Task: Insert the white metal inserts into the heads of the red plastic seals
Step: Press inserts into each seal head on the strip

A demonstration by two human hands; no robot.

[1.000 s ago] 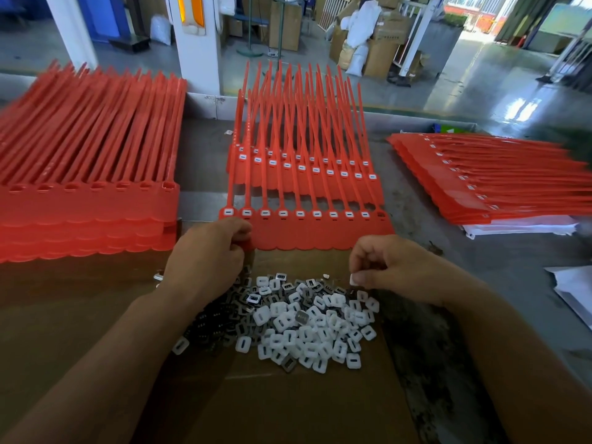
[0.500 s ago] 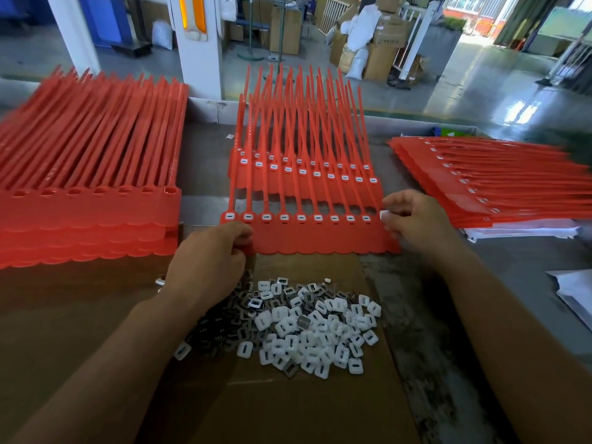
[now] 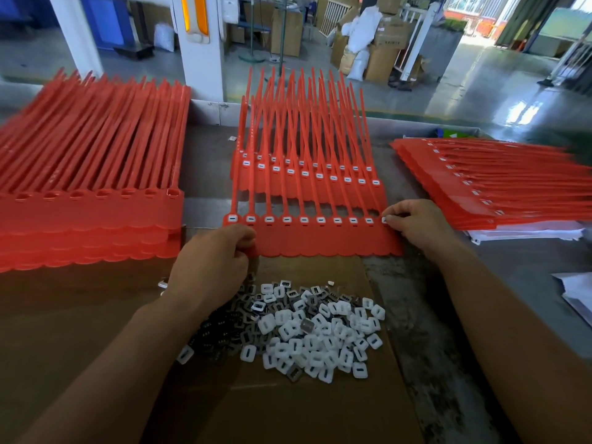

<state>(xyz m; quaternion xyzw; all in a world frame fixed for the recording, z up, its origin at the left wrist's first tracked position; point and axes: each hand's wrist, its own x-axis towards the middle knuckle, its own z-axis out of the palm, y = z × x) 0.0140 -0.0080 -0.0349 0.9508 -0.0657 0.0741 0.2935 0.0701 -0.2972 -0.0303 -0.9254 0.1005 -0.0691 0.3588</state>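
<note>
A joined strip of red plastic seals [image 3: 320,238] lies in front of me, white inserts showing in its row of heads. My left hand [image 3: 214,267] grips the strip's lower left corner. My right hand [image 3: 413,221] pinches a white insert [image 3: 384,220] at the rightmost head of the strip. A loose pile of white inserts [image 3: 314,331] lies on brown cardboard [image 3: 288,408] between my forearms. More filled strips [image 3: 307,177] lie behind the front one, their tails pointing away.
A tall stack of red seals with open heads [image 3: 89,193] stands at the left. Another stack of red seals [image 3: 499,184] lies at the right on white sheets [image 3: 528,233]. White paper [image 3: 576,293] is at the right edge. The factory floor lies beyond the table.
My right hand rose from the pile with an insert and moved to the strip's rightmost head. My left hand stayed on the strip's left corner.
</note>
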